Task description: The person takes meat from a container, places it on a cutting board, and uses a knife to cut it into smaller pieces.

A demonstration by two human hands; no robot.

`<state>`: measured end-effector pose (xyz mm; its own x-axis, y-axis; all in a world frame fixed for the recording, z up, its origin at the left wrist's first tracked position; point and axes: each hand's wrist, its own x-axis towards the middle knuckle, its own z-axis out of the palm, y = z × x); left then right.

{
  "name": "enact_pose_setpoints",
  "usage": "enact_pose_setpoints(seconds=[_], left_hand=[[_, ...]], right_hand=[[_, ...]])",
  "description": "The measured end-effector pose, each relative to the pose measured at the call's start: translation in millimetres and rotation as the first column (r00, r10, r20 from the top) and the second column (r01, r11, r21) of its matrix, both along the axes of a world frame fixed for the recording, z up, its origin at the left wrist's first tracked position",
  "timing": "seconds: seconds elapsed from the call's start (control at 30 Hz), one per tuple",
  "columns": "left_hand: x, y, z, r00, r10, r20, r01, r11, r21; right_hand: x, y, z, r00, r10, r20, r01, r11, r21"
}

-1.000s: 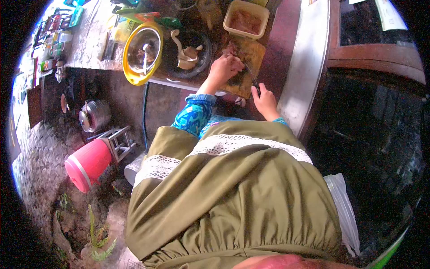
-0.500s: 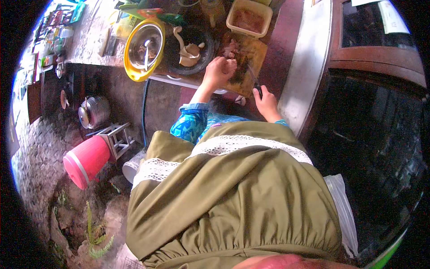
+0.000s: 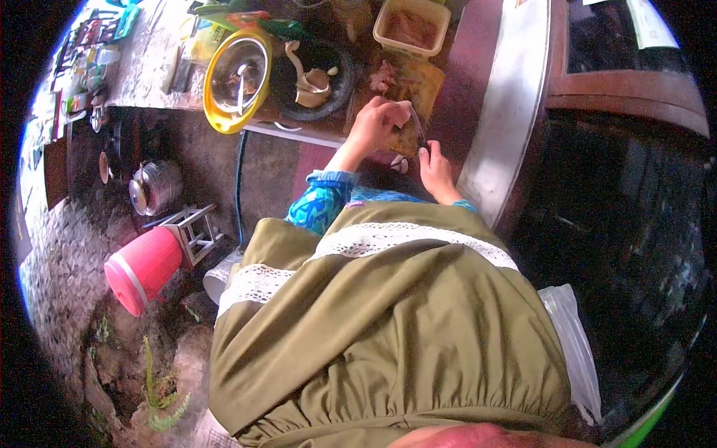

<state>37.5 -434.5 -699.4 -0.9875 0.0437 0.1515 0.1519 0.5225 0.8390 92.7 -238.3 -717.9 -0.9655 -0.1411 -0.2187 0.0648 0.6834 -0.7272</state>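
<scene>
My right hand (image 3: 438, 172) is closed around a knife (image 3: 417, 125), its thin blade pointing up over the yellowish cutting board (image 3: 427, 81). Close to the blade, my left hand (image 3: 379, 125) has its fingers curled together over the board. Whatever lies in those fingers is too small and blurred to name. Chopped pinkish pieces, which look like meat (image 3: 383, 77), lie on the board just beyond my left hand. Near the board's front edge is a small whitish piece (image 3: 399, 163) that I cannot identify.
Left of the board stands a dark stone mortar (image 3: 340, 93) with a pale pestle (image 3: 296, 66) in it. A yellow basin (image 3: 209, 112) holds a metal bowl and spoon. Behind is a plastic tub (image 3: 381, 37) with reddish contents. A pink container (image 3: 142, 269) lies on the floor.
My left hand has shifted right, towards the knife, and its fingers now reach the blade's area. The knife now stands more upright, and my right hand has moved slightly left.
</scene>
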Motion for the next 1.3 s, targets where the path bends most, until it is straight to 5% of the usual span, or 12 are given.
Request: enact_pose_setpoints(seconds=[0.13, 0.23, 0.33, 0.53, 0.63, 0.67, 0.73, 0.83, 0.97, 1.03, 1.13, 1.3], left_hand=[[-11, -1, 3, 0.999, -0.049, 0.018, 0.052, 0.977, -0.208], [-17, -5, -4, 0.985, -0.144, -0.091, 0.116, 0.958, -0.264], [-21, 0, 5, 0.964, -0.176, -0.2, 0.122, 0.959, -0.256], [-21, -4, -12, 0.949, -0.091, 0.301, 0.139, 0.98, -0.141], [-18, -9, -1, 0.911, -0.043, 0.409, 0.095, 0.989, -0.109], [-19, -10, -4, 0.91, -0.055, 0.41, 0.109, 0.988, -0.111], [-20, -10, -10, 0.993, -0.118, -0.009, 0.115, 0.975, -0.188], [-32, -7, -6, 0.942, -0.331, 0.056, 0.336, 0.924, -0.183], [-41, -6, 6, 0.937, -0.316, 0.149, 0.335, 0.933, -0.129], [-49, -9, 5, 0.855, -0.504, 0.121, 0.518, 0.84, -0.161], [-53, -14, 6, 0.822, -0.52, 0.233, 0.537, 0.844, -0.009], [-66, -25, -7, 0.799, -0.55, 0.245, 0.581, 0.811, -0.074]], right_hand=[[0, 1, -16, 0.995, -0.094, -0.045, 0.088, 0.989, -0.12], [-2, 6, -22, 0.929, -0.206, 0.309, 0.291, 0.92, -0.261], [-4, 6, -20, 0.877, -0.185, 0.443, 0.342, 0.888, -0.307], [-5, -16, -6, 0.887, -0.166, 0.431, 0.36, 0.832, -0.422], [-5, -19, -5, 0.875, -0.191, 0.445, 0.398, 0.807, -0.437], [-4, -19, -8, 0.886, -0.21, 0.414, 0.399, 0.8, -0.448], [0, -17, -10, 0.874, -0.249, 0.417, 0.439, 0.775, -0.455], [8, -17, -20, 0.873, -0.298, 0.386, 0.462, 0.758, -0.46], [18, -29, -13, 0.863, -0.357, 0.357, 0.496, 0.729, -0.471], [21, -36, -7, 0.842, -0.381, 0.382, 0.531, 0.708, -0.465], [28, -47, -1, 0.816, -0.43, 0.387, 0.573, 0.687, -0.447], [35, -66, -7, 0.836, -0.482, 0.264, 0.549, 0.711, -0.44]])
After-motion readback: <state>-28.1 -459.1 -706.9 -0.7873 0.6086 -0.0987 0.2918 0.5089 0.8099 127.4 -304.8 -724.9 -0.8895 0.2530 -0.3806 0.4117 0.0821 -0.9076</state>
